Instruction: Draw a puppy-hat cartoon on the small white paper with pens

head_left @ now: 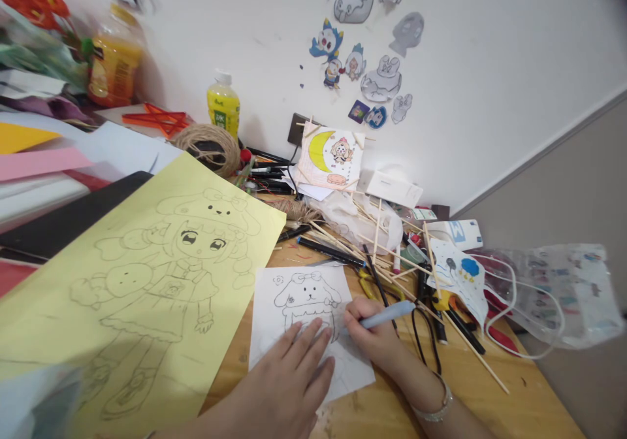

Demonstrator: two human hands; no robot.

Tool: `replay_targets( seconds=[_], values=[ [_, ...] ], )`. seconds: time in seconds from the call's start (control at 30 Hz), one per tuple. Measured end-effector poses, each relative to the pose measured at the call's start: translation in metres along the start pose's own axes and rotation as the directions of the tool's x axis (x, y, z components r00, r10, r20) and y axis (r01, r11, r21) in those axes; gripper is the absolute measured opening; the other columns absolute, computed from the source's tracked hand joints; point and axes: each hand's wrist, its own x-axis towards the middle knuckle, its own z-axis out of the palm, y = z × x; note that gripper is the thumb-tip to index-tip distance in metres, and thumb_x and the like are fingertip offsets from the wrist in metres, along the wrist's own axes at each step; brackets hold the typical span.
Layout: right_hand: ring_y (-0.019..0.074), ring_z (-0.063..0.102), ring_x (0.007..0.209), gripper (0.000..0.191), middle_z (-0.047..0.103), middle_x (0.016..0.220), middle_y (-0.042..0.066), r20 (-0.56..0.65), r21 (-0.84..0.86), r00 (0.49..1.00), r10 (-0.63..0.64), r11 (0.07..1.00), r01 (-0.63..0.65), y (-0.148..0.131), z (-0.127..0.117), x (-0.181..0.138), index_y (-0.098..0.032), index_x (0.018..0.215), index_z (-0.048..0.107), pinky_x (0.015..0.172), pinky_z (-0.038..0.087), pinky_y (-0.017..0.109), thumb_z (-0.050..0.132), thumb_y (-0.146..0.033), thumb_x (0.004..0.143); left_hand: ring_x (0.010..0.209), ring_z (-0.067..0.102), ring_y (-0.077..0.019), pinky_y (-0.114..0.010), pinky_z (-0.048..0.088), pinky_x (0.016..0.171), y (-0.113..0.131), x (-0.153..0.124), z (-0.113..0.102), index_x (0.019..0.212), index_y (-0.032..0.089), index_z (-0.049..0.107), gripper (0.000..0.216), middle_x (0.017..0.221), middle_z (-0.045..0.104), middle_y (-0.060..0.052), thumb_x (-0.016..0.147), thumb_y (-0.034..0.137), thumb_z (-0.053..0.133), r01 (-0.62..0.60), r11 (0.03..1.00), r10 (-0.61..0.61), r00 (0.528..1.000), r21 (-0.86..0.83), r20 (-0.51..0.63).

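Note:
My right hand (369, 334) is closed around a light blue pen (392, 313), its tip hidden by my fingers over the right side of a white sheet (264, 295). On that sheet is a line drawing (309, 292) of a floppy-eared character with a bow. My left hand (291, 380) lies flat across the lower part of the sheet, fingers stretched out, covering some of the drawing. To the left lies a large yellow sheet (235, 213) bearing a pencil drawing of a girl in a dog-eared hat.
Behind the white sheet are black markers (332, 251), thin wooden sticks (377, 227) and a twine coil (210, 148). A yellow-labelled bottle (224, 106) and an orange drink bottle (116, 57) stand by the wall. A clear plastic bag (568, 289) lies at the right edge.

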Motion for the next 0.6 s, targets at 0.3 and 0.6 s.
replay_targets(
  seconds=[0.3,0.6],
  values=[
    [0.0106,0.035,0.047,0.036,0.033,0.048,-0.006,-0.024,-0.003,1.000,-0.008,1.000,0.008,0.0000,0.0003,0.0004,-0.022,0.052,0.027,0.045,0.027,0.024,0.046,-0.029,0.082,0.130,0.045,-0.0304,-0.043,0.030,0.105,0.0004,0.0033,0.0005,0.128,0.013,0.058,0.039,0.139,0.052,-0.016,0.097,0.033,0.046,0.008,1.000,-0.008,1.000,-0.021,-0.004],
    [0.0114,0.038,0.047,0.033,0.040,0.049,-0.004,-0.149,-0.086,0.985,0.091,0.991,-0.104,-0.0013,0.0001,0.0030,-0.022,0.053,0.035,0.047,0.032,0.024,0.043,-0.031,0.084,0.128,0.047,-0.0351,-0.047,0.035,0.101,0.0010,0.0025,-0.0038,0.127,0.010,0.058,0.040,0.139,0.050,-0.021,0.093,0.029,0.050,-0.023,0.999,0.023,0.999,0.039,0.023]
  ],
)
